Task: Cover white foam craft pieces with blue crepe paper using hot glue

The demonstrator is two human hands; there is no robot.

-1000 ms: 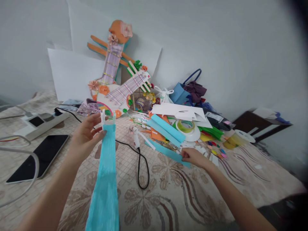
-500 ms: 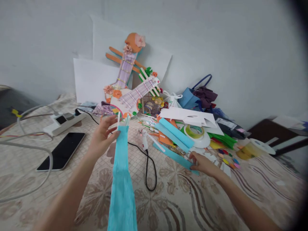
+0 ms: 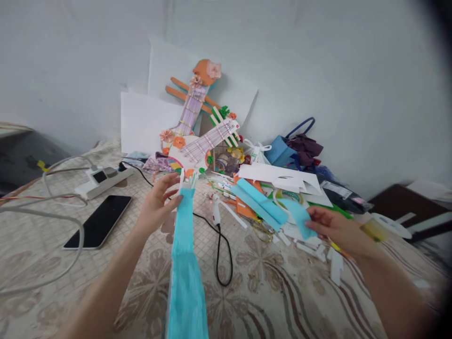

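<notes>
- Left hand: thumb and slightly spread fingers pinch turquoise panel near its top; light pressure advisable.
- Glue gun: on tablecloth between hands; best avoided.
- Right hand: fingertips pinch curved blue paper strip above scraps; soft grip limits creasing.

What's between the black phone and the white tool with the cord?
In the head view: the left hand, the blue strip it holds, and some black cord.

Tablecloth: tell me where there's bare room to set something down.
The tablecloth shows a broad bare patch between the looped black cord and the right forearm, and a smaller one between the phone and the left forearm. It is crowded around the right hand, with blue paper and white scraps.
</notes>
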